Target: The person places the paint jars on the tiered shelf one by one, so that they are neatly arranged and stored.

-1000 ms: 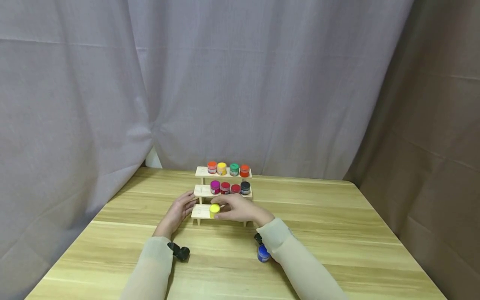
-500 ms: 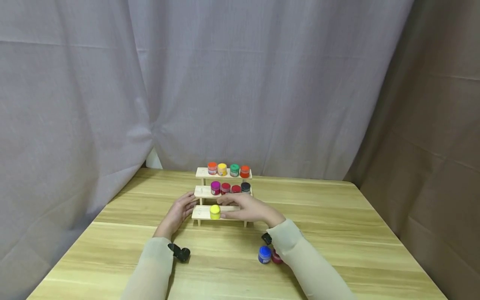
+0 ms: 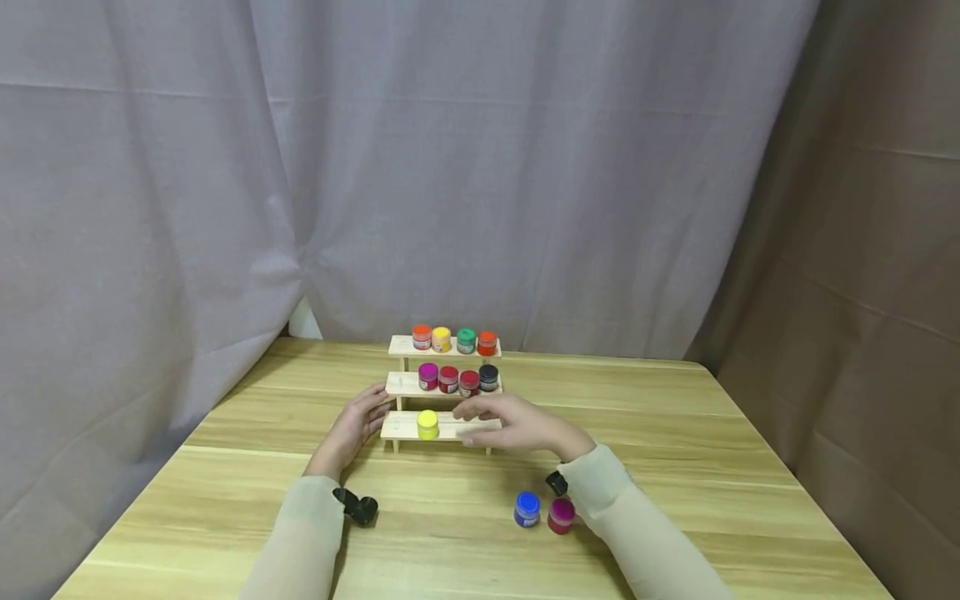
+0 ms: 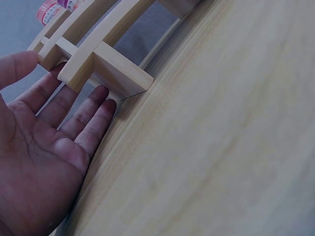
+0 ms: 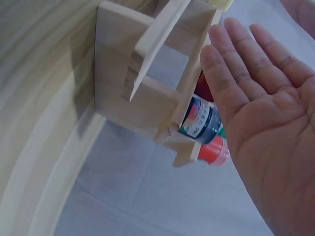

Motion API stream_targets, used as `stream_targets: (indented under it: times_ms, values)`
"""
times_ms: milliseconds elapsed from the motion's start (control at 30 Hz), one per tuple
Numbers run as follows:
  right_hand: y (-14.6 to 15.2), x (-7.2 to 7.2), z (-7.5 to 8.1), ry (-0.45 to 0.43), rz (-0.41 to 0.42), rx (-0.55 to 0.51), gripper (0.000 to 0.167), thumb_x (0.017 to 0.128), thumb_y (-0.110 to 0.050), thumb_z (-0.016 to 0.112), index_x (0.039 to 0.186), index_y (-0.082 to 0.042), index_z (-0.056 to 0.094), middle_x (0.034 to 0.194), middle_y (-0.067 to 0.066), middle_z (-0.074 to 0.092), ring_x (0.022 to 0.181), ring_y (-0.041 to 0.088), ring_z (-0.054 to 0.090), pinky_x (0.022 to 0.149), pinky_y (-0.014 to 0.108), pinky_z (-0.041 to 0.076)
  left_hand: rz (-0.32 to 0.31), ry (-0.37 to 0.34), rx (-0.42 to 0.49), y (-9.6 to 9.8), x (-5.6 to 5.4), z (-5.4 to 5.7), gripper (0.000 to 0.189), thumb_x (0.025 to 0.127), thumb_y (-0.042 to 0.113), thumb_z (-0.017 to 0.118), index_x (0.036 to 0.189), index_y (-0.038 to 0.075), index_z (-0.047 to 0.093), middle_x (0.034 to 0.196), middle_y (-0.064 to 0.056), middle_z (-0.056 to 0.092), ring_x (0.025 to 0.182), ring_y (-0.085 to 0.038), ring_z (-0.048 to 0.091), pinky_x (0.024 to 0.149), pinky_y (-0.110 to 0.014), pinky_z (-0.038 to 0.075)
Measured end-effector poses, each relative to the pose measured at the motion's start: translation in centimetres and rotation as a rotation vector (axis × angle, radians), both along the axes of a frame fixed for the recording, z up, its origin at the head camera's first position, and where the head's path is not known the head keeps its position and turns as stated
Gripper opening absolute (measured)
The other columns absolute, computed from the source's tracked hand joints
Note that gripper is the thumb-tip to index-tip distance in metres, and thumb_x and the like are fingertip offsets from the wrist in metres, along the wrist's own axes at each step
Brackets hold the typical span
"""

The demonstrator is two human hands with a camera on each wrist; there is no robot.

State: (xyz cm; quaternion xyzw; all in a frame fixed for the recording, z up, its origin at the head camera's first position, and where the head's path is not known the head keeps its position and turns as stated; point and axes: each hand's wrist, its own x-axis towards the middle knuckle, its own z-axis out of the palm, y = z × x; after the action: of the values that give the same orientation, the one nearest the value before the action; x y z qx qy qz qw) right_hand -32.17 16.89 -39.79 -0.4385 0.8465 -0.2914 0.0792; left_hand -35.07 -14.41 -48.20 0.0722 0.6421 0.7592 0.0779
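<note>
A three-tier wooden stand [image 3: 405, 383] holds small paint jars. On its lowest shelf, left of the middle, a yellow paint jar [image 3: 427, 425] stands upright. My right hand [image 3: 517, 423] is over the right part of that shelf, apart from the yellow jar; its fingers are extended and hold nothing in the right wrist view. My left hand [image 4: 54, 132] is at the stand's left end, fingers extended against or close beside the wooden side. A black-lidded paint jar [image 5: 201, 119] shows past my right fingers on the middle shelf.
Magenta [image 3: 428, 377], red [image 3: 448, 380] and black jars share the middle shelf; orange, yellow and green [image 3: 467, 340] ones line the top. A blue jar [image 3: 527, 509] and a magenta jar [image 3: 561, 516] stand on the table near my right forearm. A grey curtain [image 3: 480, 167] hangs behind.
My right hand has let go of the yellow jar, which stays on the lowest shelf, and moved right. The magenta jar by my right sleeve has come into view. My left hand stays put.
</note>
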Motion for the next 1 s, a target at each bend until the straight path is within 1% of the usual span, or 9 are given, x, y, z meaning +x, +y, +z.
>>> stream_targets:
  times_ms: [67,233,400,500,633,800,1000]
  values:
    - [0.3,0.1,0.1,-0.019,-0.01,-0.003,0.046,0.096,-0.033,0.069,0.135,-0.011,0.06,0.132,0.009,0.064,0.121,0.018,0.059,0.102,0.046,0.048,0.002,-0.003,0.005,0.0,0.0,0.0,0.058,0.105,0.022,0.042,0.155,-0.003,0.029,0.157,-0.026,0.033,0.143,-0.038,0.035,0.118,-0.044,0.03]
    - [1.0,0.4,0.6,-0.042,-0.003,-0.011,0.044,0.096,-0.031,0.069,0.135,-0.01,0.061,0.132,0.008,0.065,0.122,0.022,0.059,0.101,0.049,0.049,-0.005,-0.004,0.007,-0.1,0.3,0.0,0.059,0.106,0.023,0.042,0.156,-0.003,0.027,0.157,-0.026,0.032,0.144,-0.038,0.034,0.118,-0.044,0.028]
    - [2.2,0.7,0.7,-0.032,0.041,-0.014,0.04,0.097,-0.028,0.068,0.13,-0.005,0.064,0.127,0.011,0.067,0.118,0.023,0.062,0.102,0.042,0.049,-0.006,-0.004,-0.001,-0.1,0.3,0.0,0.059,0.106,0.024,0.042,0.156,-0.002,0.028,0.157,-0.026,0.033,0.144,-0.037,0.034,0.118,-0.044,0.028]
    - [3.2,0.8,0.4,-0.036,0.061,-0.012,0.036,0.097,-0.027,0.068,0.126,-0.005,0.067,0.123,0.01,0.069,0.116,0.021,0.063,0.102,0.04,0.049,-0.002,-0.009,-0.003,-0.1,0.2,0.1,0.059,0.105,0.024,0.043,0.156,-0.003,0.028,0.156,-0.026,0.034,0.144,-0.037,0.035,0.118,-0.043,0.028]
    - [4.4,0.8,0.0,-0.053,0.064,-0.014,0.033,0.098,-0.027,0.067,0.122,-0.005,0.069,0.12,0.009,0.07,0.114,0.022,0.065,0.102,0.042,0.05,0.007,-0.009,0.004,-0.1,0.0,0.1,0.059,0.105,0.024,0.044,0.155,-0.003,0.029,0.156,-0.026,0.035,0.143,-0.037,0.035,0.118,-0.043,0.029]
    - [5.9,1.0,-0.6,-0.069,0.047,-0.008,0.033,0.099,-0.03,0.066,0.121,-0.006,0.07,0.12,0.01,0.071,0.113,0.023,0.065,0.1,0.043,0.051,-0.006,-0.004,0.0,-0.2,-0.1,0.1,0.059,0.106,0.024,0.043,0.155,-0.004,0.027,0.157,-0.027,0.033,0.144,-0.038,0.034,0.118,-0.044,0.028]
    - [7.6,1.7,-1.9,-0.119,0.04,0.007,0.034,0.098,-0.031,0.067,0.122,-0.007,0.07,0.12,0.007,0.071,0.112,0.02,0.065,0.099,0.039,0.051,-0.01,-0.001,0.004,-0.1,0.0,0.0,0.059,0.105,0.024,0.043,0.155,-0.004,0.027,0.158,-0.026,0.032,0.145,-0.039,0.033,0.119,-0.045,0.028]
